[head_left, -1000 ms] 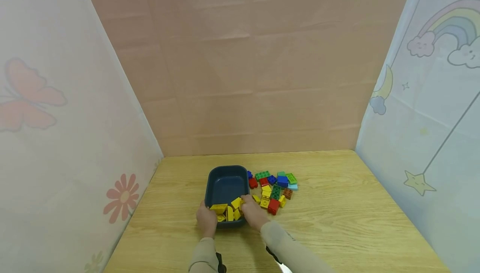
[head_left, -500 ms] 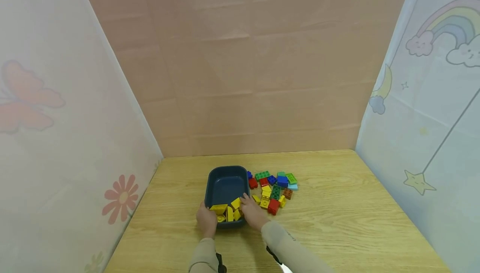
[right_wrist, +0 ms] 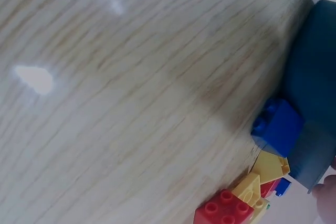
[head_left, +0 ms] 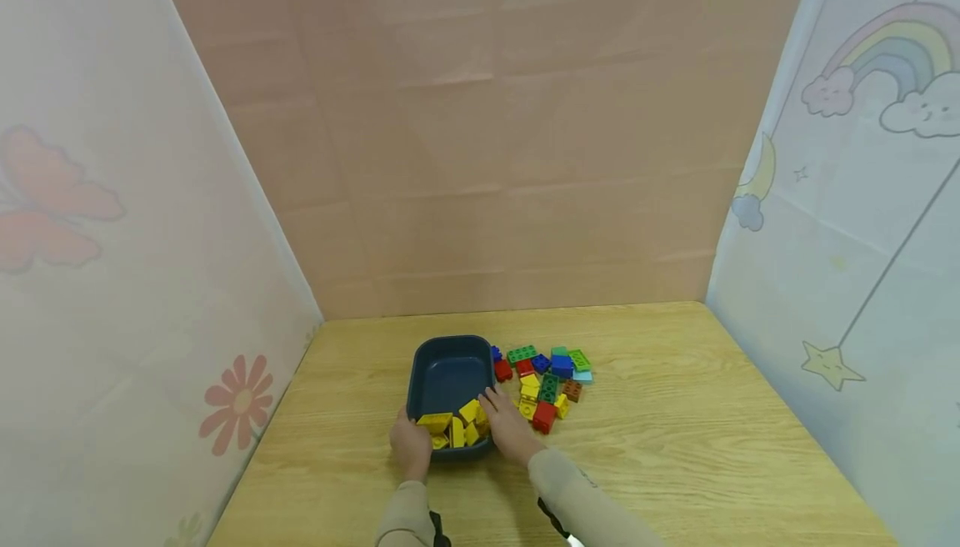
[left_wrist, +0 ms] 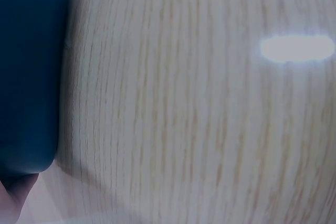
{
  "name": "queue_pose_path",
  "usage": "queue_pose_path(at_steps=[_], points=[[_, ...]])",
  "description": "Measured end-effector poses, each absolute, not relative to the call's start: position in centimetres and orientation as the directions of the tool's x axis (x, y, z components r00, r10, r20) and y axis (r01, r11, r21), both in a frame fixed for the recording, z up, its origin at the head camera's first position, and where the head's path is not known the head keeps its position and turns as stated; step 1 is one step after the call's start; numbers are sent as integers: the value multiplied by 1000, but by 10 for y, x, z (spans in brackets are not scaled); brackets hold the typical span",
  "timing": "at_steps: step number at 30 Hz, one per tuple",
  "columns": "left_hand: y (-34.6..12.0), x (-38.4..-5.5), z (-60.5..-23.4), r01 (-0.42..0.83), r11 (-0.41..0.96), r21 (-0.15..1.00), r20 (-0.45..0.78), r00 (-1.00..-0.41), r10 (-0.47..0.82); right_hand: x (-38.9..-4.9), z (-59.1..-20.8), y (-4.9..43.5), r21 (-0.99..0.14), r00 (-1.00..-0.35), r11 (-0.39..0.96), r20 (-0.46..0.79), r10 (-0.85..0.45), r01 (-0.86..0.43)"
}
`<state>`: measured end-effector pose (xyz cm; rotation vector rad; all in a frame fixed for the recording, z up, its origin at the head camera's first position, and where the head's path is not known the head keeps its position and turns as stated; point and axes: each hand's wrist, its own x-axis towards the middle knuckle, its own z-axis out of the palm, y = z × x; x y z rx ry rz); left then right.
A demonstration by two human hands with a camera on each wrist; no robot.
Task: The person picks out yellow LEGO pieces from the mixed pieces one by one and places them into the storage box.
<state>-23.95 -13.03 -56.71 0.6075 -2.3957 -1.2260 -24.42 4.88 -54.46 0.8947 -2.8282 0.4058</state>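
Note:
A dark blue plastic bin [head_left: 452, 384] stands on the table, with several yellow toy bricks [head_left: 457, 430] gathered at its near end. My left hand [head_left: 411, 447] grips the bin's near left side; only a bit of it shows under the bin's corner in the left wrist view. Over the near right rim lies my right hand [head_left: 512, 430], its fingers extended toward the yellow bricks. Nothing is seen held in it, though its palm side is hidden. Just right of the bin are a red brick [head_left: 543, 417] and yellow bricks [head_left: 528, 393].
Loose bricks spread right of the bin, among them a dark green one [head_left: 549, 388], a blue one [head_left: 562, 365] and a brown one [head_left: 572, 389]. Wood-grain table [head_left: 675, 447] extends to the right. Fabric walls [head_left: 480, 155] enclose the back and sides.
The right hand's fingers have drawn back from a yellow brick at the bin's right side and straightened. The left hand keeps its grip. The head view has shifted slightly.

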Motion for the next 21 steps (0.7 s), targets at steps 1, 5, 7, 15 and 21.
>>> queue_pose_path(at_steps=[1, 5, 7, 15, 21], points=[[-131, -239, -567, -203, 524, 827, 134, -834, -535, -244, -545, 49, -232, -821, 789, 218, -529, -569], [-131, -238, -566, -194, 526, 828, 140, -837, -529, -246, -547, 54, -250, -838, 803, 243, -490, -542], [-131, -238, -567, -195, 526, 828, 140, -836, -530, -248, -550, 58, -232, -837, 811, 269, -477, -537], [-131, -239, -568, -200, 527, 826, 140, -833, -536, -251, -564, 78, -225, -863, 849, 301, -406, -478], [-130, -238, -564, -208, 525, 826, 127, -837, -532, -252, -567, 92, -219, -852, 857, 373, -368, -466]])
